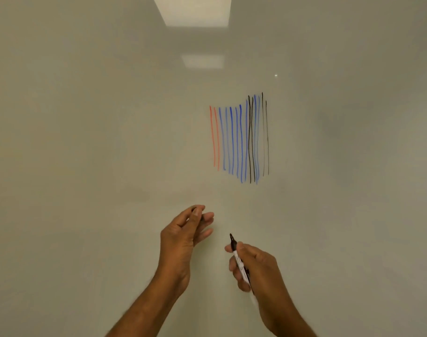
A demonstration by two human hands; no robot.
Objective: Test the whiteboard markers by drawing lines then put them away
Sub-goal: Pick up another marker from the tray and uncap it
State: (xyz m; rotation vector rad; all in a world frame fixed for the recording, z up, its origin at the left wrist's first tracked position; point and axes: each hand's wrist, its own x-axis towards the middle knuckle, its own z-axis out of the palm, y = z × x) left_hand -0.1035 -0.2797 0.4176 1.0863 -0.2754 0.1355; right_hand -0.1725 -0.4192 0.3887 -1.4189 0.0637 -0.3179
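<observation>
A glossy whiteboard (86,142) fills the view. On it stand several vertical test lines (240,139): red at the left, blue in the middle, black at the right. My right hand (253,266) grips an uncapped black marker (239,260), white-barrelled, its dark tip pointing up and off the board, well below the lines. My left hand (183,234) is held up beside it, fingertips pinched on a small dark marker cap (197,211). The two hands are apart.
Ceiling light panels are reflected in the whiteboard's top centre (195,13). No tray, box or other markers are in view.
</observation>
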